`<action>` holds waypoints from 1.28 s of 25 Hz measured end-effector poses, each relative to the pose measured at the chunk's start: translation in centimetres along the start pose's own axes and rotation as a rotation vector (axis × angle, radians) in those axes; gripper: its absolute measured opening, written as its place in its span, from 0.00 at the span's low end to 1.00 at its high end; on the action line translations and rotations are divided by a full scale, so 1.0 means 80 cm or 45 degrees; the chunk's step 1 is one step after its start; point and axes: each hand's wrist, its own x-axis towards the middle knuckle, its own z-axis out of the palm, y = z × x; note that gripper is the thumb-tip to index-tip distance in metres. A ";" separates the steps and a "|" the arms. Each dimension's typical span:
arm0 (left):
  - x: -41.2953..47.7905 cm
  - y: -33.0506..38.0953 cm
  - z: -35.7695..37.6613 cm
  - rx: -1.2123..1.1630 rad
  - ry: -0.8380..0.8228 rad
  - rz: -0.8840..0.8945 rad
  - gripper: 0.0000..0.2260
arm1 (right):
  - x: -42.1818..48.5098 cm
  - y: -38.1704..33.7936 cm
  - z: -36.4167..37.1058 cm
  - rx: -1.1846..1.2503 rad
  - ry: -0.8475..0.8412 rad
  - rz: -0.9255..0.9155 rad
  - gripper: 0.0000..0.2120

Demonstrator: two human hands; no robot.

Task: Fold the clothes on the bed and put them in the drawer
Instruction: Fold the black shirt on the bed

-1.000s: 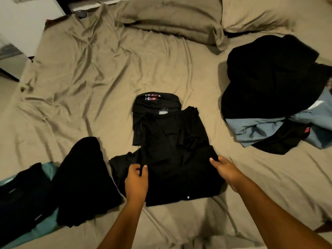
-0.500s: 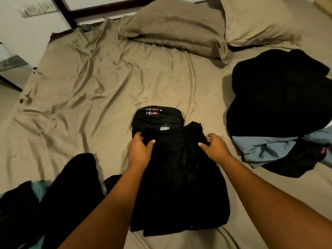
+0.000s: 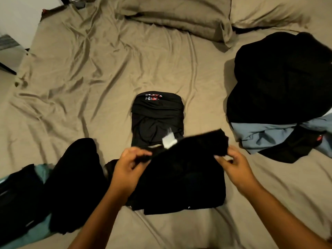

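A black shirt (image 3: 181,178) lies on the bed in front of me, its far end lifted and turned back toward me, showing a white neck label. My left hand (image 3: 128,166) pinches the lifted edge on the left. My right hand (image 3: 233,166) pinches it on the right. Just beyond it lies a folded black garment (image 3: 158,115) with a red and white print at its far end. A heap of unfolded black and blue-grey clothes (image 3: 280,97) sits at the right.
Black and teal clothes (image 3: 53,186) lie at the left near edge of the bed. Two pillows (image 3: 179,13) rest at the head. The olive sheet (image 3: 89,78) is wrinkled. A white wall and floor show at the far left.
Both hands moved up the shirt from its middle to its far end, took hold of that end, and have lifted it back toward me.
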 end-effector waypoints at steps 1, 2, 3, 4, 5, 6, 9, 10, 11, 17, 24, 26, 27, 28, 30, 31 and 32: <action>-0.041 -0.019 -0.006 0.123 -0.095 -0.005 0.26 | -0.030 0.022 -0.007 -0.038 -0.018 0.016 0.22; -0.075 -0.043 -0.008 0.221 -0.155 -0.040 0.30 | -0.053 0.050 -0.012 -0.140 -0.043 0.039 0.30; -0.103 -0.070 -0.004 0.298 -0.191 -0.061 0.31 | -0.066 0.082 -0.014 -0.264 -0.045 0.044 0.35; -0.124 -0.094 0.004 0.381 -0.217 -0.091 0.30 | -0.073 0.111 -0.016 -0.442 -0.015 0.027 0.37; -0.138 -0.108 0.014 0.435 -0.225 -0.127 0.29 | -0.077 0.131 -0.016 -0.577 0.006 0.010 0.36; -0.145 -0.116 0.024 0.442 -0.173 -0.195 0.28 | -0.078 0.139 -0.013 -0.646 0.057 0.008 0.34; -0.146 -0.105 0.050 0.121 0.172 -0.532 0.19 | -0.082 0.116 0.003 -0.493 0.250 0.108 0.14; -0.143 -0.095 0.059 -0.033 0.268 -0.665 0.12 | -0.083 0.106 0.010 -0.426 0.286 0.192 0.12; -0.140 -0.085 0.066 -0.160 0.293 -0.793 0.08 | -0.084 0.095 0.016 -0.382 0.268 0.270 0.18; -0.125 -0.063 0.081 -0.323 0.197 -0.843 0.14 | -0.072 0.073 0.027 0.031 0.044 0.704 0.21; -0.165 -0.072 0.081 -0.809 0.262 -1.195 0.15 | -0.100 0.079 0.022 0.431 0.043 0.658 0.13; -0.178 -0.081 0.092 -0.678 0.276 -1.227 0.14 | -0.105 0.090 0.021 0.313 0.065 0.652 0.16; -0.178 -0.078 0.096 -0.561 0.312 -1.162 0.15 | -0.105 0.092 0.020 0.256 0.055 0.647 0.18; -0.174 -0.077 0.099 -0.457 0.359 -1.042 0.16 | -0.104 0.094 0.018 0.214 0.045 0.639 0.19; -0.153 -0.066 0.097 -0.226 0.437 -0.817 0.19 | -0.099 0.091 0.017 0.171 0.021 0.622 0.20; -0.140 -0.060 0.094 -0.115 0.473 -0.759 0.19 | -0.098 0.092 0.016 0.159 0.010 0.619 0.21; -0.126 -0.058 0.091 -0.033 0.530 -0.729 0.17 | -0.098 0.092 0.016 0.153 0.003 0.625 0.21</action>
